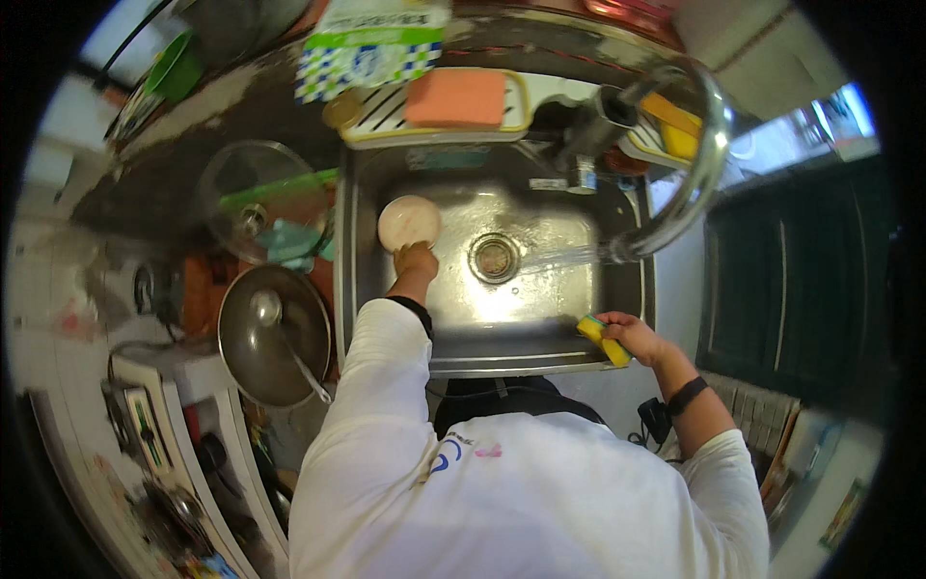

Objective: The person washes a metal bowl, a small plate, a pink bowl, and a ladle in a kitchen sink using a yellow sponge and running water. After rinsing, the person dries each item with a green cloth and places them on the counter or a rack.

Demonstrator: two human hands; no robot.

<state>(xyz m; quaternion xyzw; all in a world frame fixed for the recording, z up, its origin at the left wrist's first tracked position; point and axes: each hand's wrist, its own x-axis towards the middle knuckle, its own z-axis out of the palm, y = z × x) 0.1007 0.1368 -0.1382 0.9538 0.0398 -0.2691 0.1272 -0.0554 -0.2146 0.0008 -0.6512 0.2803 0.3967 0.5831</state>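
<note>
My left hand [416,262] is at the near edge of a pale round dish [409,223] in the left part of a stainless steel sink [463,307]; its fingertips are partly hidden, and I cannot tell whether they grip the dish. At the sink's near right corner, my right hand [631,336] holds a yellow sponge with a green side [604,340]. Water streams from the curved metal faucet [712,174] towards the round drain [494,258] in the basin.
Left of the sink are a wok [264,362] with a metal ladle [304,369] in it and a clear glass lid [253,166]. Behind the sink, an orange sponge block [456,98] lies on a slotted white tray [515,116], beside a green and white packet [372,54].
</note>
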